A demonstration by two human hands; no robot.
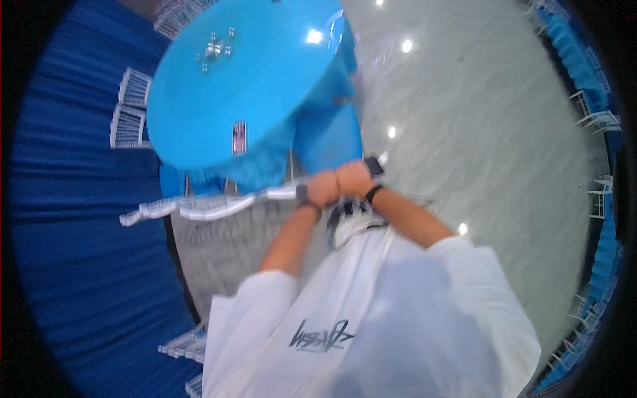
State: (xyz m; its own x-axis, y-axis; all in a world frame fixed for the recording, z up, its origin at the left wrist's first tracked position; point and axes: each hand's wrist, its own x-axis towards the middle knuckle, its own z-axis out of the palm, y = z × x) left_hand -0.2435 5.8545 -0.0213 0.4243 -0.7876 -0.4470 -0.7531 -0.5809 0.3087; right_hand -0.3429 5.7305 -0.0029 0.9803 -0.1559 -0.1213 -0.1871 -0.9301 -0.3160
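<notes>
My left hand [323, 188] and my right hand [354, 178] are side by side in front of my waist, fingers curled closed. A small dark object [375, 166] with a pale tip juts out beyond my right hand; blur hides its kind. A grey patch shows at the outer side of my left hand. What lies inside the fingers is hidden. My right wrist wears a black band [374, 193]. Just ahead stands a round table [199, 109] with a glossy blue cover, near both hands but apart from them.
On the table are a cluster of small shiny glasses [214, 50] and a small printed card [239, 137]. White chairs [215, 207] line its near edge. More white chairs [130, 106] stand by the dark blue curtain [86, 199] at left. Blue-covered tables [569, 50] are far right across the grey floor [491, 119].
</notes>
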